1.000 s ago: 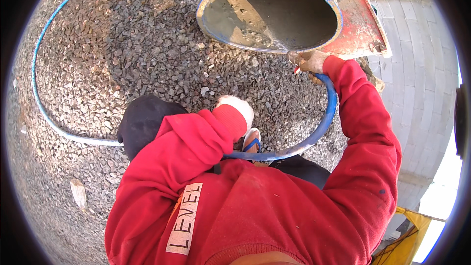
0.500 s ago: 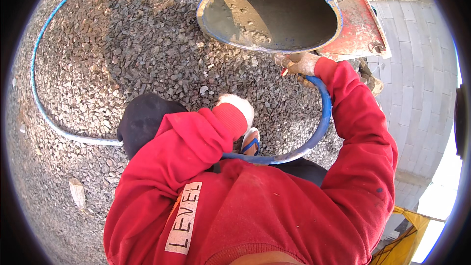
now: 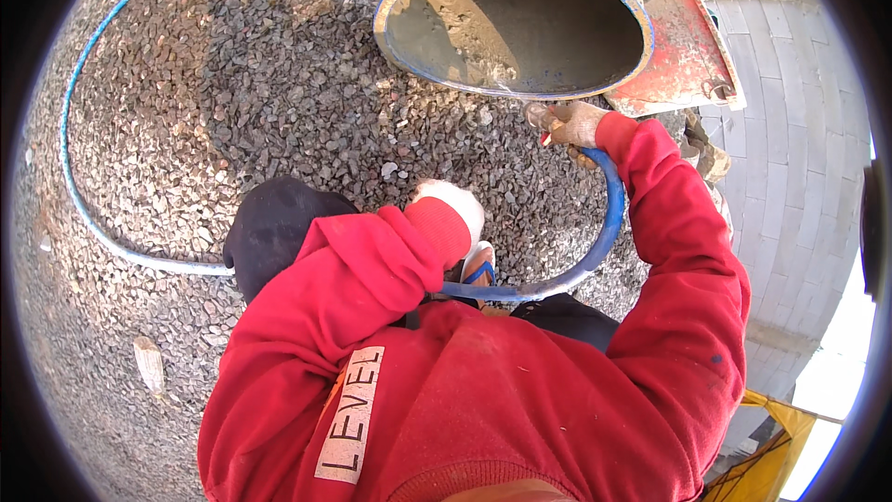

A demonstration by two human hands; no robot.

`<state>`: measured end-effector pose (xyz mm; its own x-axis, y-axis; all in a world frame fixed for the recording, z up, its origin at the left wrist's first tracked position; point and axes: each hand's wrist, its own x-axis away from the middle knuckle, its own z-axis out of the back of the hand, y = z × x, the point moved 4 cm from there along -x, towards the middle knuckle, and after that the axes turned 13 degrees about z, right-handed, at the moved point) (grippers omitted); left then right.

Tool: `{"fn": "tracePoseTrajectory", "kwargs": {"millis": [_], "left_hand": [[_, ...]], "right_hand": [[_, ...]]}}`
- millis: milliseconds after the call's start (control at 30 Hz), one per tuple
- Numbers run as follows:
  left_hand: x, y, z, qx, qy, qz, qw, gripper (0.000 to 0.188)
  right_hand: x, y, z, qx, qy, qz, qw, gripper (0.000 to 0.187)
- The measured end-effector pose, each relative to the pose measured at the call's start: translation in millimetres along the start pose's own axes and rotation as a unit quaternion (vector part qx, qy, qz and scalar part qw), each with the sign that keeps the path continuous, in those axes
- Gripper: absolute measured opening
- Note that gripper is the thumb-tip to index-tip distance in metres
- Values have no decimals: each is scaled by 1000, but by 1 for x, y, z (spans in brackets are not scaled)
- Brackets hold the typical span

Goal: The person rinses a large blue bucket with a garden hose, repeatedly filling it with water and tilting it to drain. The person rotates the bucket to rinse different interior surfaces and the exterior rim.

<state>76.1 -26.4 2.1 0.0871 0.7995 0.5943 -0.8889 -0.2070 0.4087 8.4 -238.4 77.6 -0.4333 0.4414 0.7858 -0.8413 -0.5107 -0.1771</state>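
Note:
Gloved and closed, my right hand [image 3: 578,124] grips the end of a blue hose [image 3: 611,214], just below the near rim of a large drum [image 3: 520,95]. The drum's open mouth faces me, its inside coated with grey residue and partly in sunlight. A thin, faint spray of water shows at the lower rim, close to the hose end. From my hand the hose curves down and passes across my lap. My left hand [image 3: 453,201], in a whitish glove, rests over my bent leg above a sandalled foot. Its fingers are turned away and hidden.
Loose gravel [image 3: 307,121] covers the ground. More hose [image 3: 67,158] loops along the left side. A scuffed red panel-like object [image 3: 683,56] leans beside the drum, near rubble [image 3: 711,160]. Grey paving or blockwork [image 3: 790,130] lies to the right, with yellow sheeting [image 3: 780,437] at lower right.
My right hand has shifted slightly right with the hose end. The spray at the drum's rim is now more visible. The left hand has barely moved.

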Motion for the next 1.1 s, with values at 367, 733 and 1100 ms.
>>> {"fn": "tracePoseTrajectory", "kwargs": {"millis": [367,733,1100], "left_hand": [[-2,0,0,-9,-13,5,1000,38],[-1,1,0,-9,-10,-1,1000,36],[0,4,1,-11,-2,0,1000,36]], "right_hand": [[3,10,1,-38,30,-49,998,53],[0,2,-6,-45,6,-71,996,55],[-9,13,-4,-50,26,-60,997,60]]}}
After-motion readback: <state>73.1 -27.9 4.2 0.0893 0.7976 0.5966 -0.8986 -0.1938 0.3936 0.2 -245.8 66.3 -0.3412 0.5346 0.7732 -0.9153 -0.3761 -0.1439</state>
